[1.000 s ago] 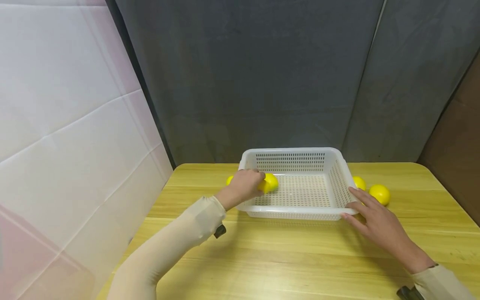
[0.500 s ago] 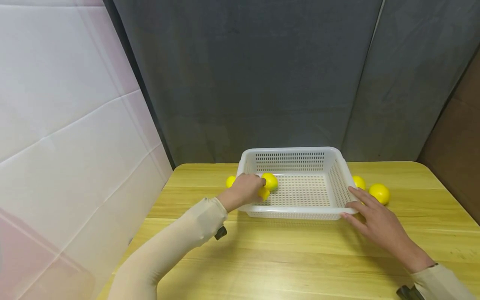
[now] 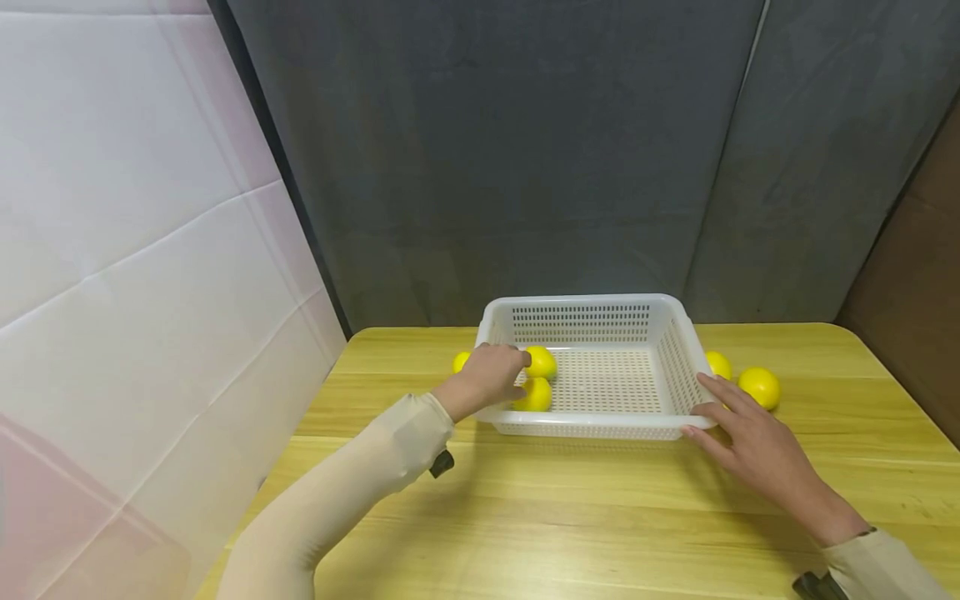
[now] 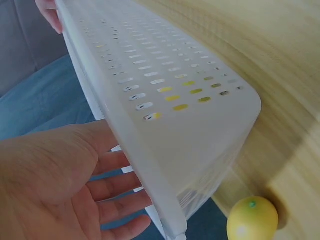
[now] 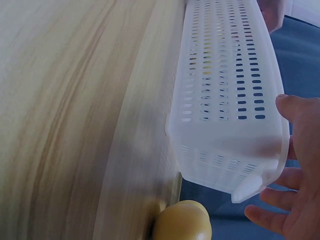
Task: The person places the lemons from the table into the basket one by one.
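Fingers loosely spread, a left hand (image 3: 487, 377) is reaching beside 2 lemons (image 3: 536, 397) inside a white basket (image 3: 592, 421); a right hand (image 3: 761, 446), also spread, is touching it, ideally steadying lightly.

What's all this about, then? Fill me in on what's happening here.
A person is at a wooden table with both hands at a white basket. Their left hand reaches over its left end, beside two yellow fruits lying inside, one farther back and one nearer the front. Their right hand touches the rim at the right front corner. Outside, one fruit sits to the left and a pair to the right.
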`<state>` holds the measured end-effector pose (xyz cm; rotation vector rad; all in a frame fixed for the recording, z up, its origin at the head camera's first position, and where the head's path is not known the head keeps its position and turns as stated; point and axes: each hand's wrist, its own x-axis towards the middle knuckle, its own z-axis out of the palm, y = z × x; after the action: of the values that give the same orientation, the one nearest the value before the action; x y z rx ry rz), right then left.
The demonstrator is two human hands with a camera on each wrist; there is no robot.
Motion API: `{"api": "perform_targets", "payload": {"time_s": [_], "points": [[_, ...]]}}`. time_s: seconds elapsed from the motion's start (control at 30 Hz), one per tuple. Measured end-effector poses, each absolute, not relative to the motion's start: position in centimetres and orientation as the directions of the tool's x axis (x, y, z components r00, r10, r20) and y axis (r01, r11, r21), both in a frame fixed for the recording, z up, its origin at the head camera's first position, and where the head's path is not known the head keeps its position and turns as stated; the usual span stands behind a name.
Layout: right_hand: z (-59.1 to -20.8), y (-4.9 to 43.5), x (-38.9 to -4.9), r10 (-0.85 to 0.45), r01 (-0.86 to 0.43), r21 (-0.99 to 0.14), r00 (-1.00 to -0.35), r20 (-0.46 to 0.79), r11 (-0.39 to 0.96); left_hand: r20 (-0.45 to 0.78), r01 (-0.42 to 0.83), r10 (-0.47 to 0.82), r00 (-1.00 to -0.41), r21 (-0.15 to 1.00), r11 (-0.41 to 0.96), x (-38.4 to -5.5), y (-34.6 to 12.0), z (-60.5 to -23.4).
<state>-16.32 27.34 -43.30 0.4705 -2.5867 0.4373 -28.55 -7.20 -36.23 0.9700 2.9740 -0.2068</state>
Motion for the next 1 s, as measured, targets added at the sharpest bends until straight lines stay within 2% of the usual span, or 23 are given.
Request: {"api": "perform_targets", "payload": {"time_s": [0.33, 0.7, 1.0], "points": [[-43.3, 27.3, -16.3, -0.249, -0.400, -0.224, -0.831, 0.498, 0.889, -0.027, 0.569, 0.570, -0.821, -0.115, 0.815, -28.6, -7.4, -35.9], [-43.5, 27.4, -16.3, -0.246, -0.397, -0.217, -0.829, 0.503, 0.892, 0.089, 0.557, 0.560, -0.823, -0.066, 0.828, -29.7, -8.5, -34.4], [-43.3, 27.4, -16.3, -0.250, -0.401, -0.217, -0.827, 0.504, 0.890, 0.203, 0.483, 0.480, -0.854, -0.040, 0.875, -31.1, -10.4, -33.5]]}}
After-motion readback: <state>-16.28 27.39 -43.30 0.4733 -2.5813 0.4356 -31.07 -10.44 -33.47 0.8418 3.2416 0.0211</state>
